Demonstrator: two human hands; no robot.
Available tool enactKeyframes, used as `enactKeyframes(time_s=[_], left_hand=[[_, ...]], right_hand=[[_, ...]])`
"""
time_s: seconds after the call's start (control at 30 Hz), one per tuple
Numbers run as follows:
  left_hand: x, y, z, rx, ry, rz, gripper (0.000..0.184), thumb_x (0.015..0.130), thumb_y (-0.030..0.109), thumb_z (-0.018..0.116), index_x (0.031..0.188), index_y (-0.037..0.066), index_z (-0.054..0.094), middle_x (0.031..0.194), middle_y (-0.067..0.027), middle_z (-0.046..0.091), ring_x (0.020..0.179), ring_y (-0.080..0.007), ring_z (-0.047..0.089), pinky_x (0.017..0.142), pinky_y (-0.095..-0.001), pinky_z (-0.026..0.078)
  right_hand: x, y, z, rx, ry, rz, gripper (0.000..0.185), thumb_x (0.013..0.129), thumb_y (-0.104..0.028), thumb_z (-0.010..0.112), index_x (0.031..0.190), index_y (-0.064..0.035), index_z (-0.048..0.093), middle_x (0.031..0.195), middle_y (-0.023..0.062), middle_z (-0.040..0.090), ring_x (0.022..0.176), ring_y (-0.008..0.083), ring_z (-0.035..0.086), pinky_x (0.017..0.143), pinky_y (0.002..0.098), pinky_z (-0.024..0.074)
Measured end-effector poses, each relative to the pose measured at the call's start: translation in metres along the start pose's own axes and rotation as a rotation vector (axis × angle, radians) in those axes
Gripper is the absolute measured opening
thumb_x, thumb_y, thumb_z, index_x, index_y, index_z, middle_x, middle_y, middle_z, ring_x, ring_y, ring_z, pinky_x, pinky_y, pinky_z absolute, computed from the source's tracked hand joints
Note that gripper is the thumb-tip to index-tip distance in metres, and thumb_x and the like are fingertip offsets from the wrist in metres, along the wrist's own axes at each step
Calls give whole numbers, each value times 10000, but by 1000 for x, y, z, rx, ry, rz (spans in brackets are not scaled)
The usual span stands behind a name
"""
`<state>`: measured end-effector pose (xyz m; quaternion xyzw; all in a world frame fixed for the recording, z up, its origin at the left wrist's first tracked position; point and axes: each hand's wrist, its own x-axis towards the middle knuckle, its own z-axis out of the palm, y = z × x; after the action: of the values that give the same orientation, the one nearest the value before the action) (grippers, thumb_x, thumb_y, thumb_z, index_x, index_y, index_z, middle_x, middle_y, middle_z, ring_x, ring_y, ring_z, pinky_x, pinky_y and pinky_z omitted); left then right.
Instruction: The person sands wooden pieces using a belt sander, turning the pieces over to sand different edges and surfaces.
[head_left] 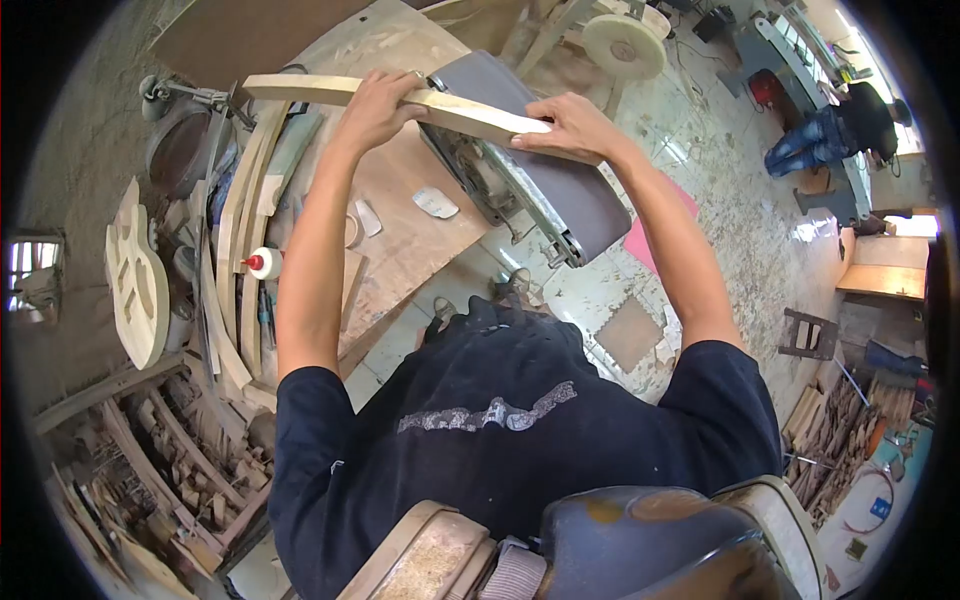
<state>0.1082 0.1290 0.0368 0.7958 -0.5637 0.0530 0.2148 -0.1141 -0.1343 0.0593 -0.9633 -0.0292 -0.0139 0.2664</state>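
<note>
A long, slightly curved wooden strip (465, 112) lies across the upper middle of the view, over a belt sander with a grey belt (590, 200). My left hand (380, 110) wraps round the strip left of the sander. Near its right end, my right hand (570, 128) grips the strip above the belt, thumb and fingers closed on it. The strip's left end reaches out past my left hand. Whether the wood touches the belt, I cannot tell. Below the hands stands a wooden worktable (400, 250), with a pale scrap (436, 203) on it.
Curved wooden pieces (235, 220) and a white glue bottle with a red tip (265, 263) are at the left. A round disc (623, 46) stands behind the sander. Offcuts fill a rack (170, 450) at lower left. Another person (835, 135) is at far right.
</note>
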Motion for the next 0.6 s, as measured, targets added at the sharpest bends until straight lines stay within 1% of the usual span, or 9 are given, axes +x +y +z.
enactKeyframes(time_s=[0.07, 0.17, 0.27, 0.37, 0.47, 0.57, 0.6], left_hand=[[-4, -8, -4, 3, -29, -17, 349, 846, 235, 768, 1146, 78, 684, 1127, -81, 683, 1089, -323, 566, 974, -424, 445], [-10, -15, -13, -11, -50, -25, 348, 844, 233, 770, 1144, 79, 686, 1112, -83, 683, 1075, -330, 570, 963, -426, 445], [-11, -24, -16, 6, -81, -10, 355, 847, 246, 775, 1152, 86, 692, 1101, -88, 684, 1072, -333, 576, 964, -423, 445], [-10, -17, -16, -36, -49, 4, 385, 828, 275, 789, 1160, 95, 708, 1109, -100, 706, 1104, -331, 584, 974, -433, 439], [-1, -9, -6, -25, -56, 11, 388, 829, 291, 792, 1153, 92, 714, 1113, -109, 710, 1098, -337, 597, 986, -438, 432], [8, 6, 1, -32, -45, 62, 385, 835, 306, 788, 1143, 87, 718, 1123, -117, 710, 1088, -342, 609, 988, -444, 431], [11, 9, 4, -36, -38, 70, 377, 834, 297, 787, 1138, 85, 716, 1116, -119, 709, 1092, -342, 603, 984, -444, 436]], right_hand=[[6, -2, 7, 1, 20, -37, 583, 858, -582, 719, 888, -1, 699, 685, 169, 570, 627, 281, 517, 614, 421, 413], [11, -15, 7, 35, 17, -53, 597, 859, -592, 716, 837, 2, 663, 671, 185, 536, 622, 315, 502, 608, 447, 395], [18, -12, 14, -14, 4, -45, 615, 856, -604, 716, 796, 0, 618, 661, 193, 493, 617, 327, 482, 601, 462, 375], [17, -3, 16, -66, 27, -67, 629, 851, -614, 718, 785, -1, 594, 656, 197, 473, 611, 333, 458, 597, 463, 368], [3, -3, 6, -50, 49, -67, 625, 849, -612, 719, 783, -3, 594, 650, 191, 464, 604, 320, 445, 598, 460, 369], [-9, 13, 0, -41, 23, -46, 620, 847, -633, 697, 744, -27, 610, 672, 173, 588, 660, 362, 574, 629, 488, 420], [-13, 15, -4, -28, 10, -28, 612, 846, -627, 701, 753, -28, 623, 676, 173, 593, 662, 357, 578, 629, 485, 422]])
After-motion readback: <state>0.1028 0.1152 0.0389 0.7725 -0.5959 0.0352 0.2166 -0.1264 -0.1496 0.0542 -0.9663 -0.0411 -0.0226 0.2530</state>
